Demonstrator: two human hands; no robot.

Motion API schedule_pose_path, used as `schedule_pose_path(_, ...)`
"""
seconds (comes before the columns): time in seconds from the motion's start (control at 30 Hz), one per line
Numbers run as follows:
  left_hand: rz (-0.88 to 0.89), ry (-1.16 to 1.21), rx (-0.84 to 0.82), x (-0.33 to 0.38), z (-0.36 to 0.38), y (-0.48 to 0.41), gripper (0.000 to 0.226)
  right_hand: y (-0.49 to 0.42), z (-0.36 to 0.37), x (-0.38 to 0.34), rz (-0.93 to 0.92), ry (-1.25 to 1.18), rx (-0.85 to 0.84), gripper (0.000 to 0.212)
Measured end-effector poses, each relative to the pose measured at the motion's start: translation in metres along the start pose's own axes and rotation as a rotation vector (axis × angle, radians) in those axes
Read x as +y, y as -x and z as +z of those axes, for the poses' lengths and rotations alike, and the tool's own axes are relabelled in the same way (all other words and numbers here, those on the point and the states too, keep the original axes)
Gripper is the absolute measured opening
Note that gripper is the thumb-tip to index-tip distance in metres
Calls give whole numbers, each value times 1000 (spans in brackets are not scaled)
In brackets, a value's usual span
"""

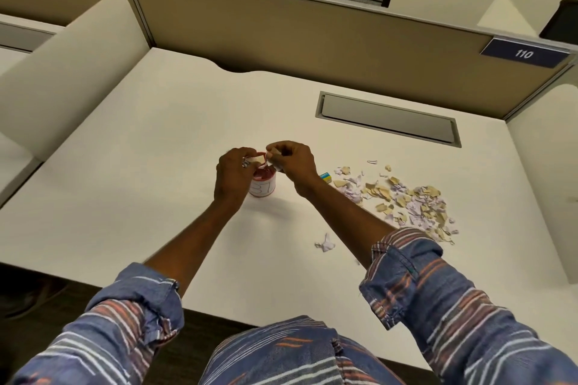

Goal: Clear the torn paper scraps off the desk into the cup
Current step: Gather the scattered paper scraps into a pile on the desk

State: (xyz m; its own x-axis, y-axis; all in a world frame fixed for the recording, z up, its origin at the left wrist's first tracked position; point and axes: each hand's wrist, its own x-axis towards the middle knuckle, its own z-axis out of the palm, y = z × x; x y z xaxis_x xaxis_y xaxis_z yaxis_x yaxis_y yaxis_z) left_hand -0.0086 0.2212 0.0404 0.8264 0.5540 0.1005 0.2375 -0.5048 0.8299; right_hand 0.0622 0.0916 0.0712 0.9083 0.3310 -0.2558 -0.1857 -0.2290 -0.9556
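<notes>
A small cup (263, 185) with a red inside and a white label stands upright at the middle of the white desk (150, 141). Both hands hover over its mouth. My left hand (233, 173) pinches tan and white paper scraps just above the cup's left rim. My right hand (289, 161) grips more scraps above the right rim. A wide pile of tan and lilac torn scraps (409, 200) lies on the desk to the right of the cup. One crumpled white scrap (325, 243) lies apart, nearer the front edge.
A small yellow and blue object (326, 177) lies by my right wrist. A grey cable hatch (387, 118) is set into the desk behind the cup. Tan partitions (281, 28) close off the back and cream side panels the left and right.
</notes>
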Motion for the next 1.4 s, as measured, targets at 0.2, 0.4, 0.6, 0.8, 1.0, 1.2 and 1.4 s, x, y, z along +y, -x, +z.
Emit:
schedule_pose_path(0.2,-36,12,-15,5,-1,-8,36,-15,13,-4,54,80,-1,21)
schedule_pose_path(0.4,-27,6,-19,5,-2,-12,40,-22,21,-5,90,162,-44,24)
schedule_pose_path(0.6,-30,42,-74,-1,-2,-15,44,-22,24,-9,88,203,-87,35)
schedule_pose_path(0.8,18,91,-95,-6,-1,-17,42,-20,20,-6,46,229,-97,42)
schedule_pose_path(1.0,38,90,-83,-8,1,-16,46,-11,12,-4,-71,230,-20,36)
schedule_pose_path(1.2,174,81,-31,-1,12,-3,27,8,-15,26,-198,476,123,14)
schedule_pose_path(1.4,380,115,-163,5,53,43,19,56,-64,94,-261,793,31,20)
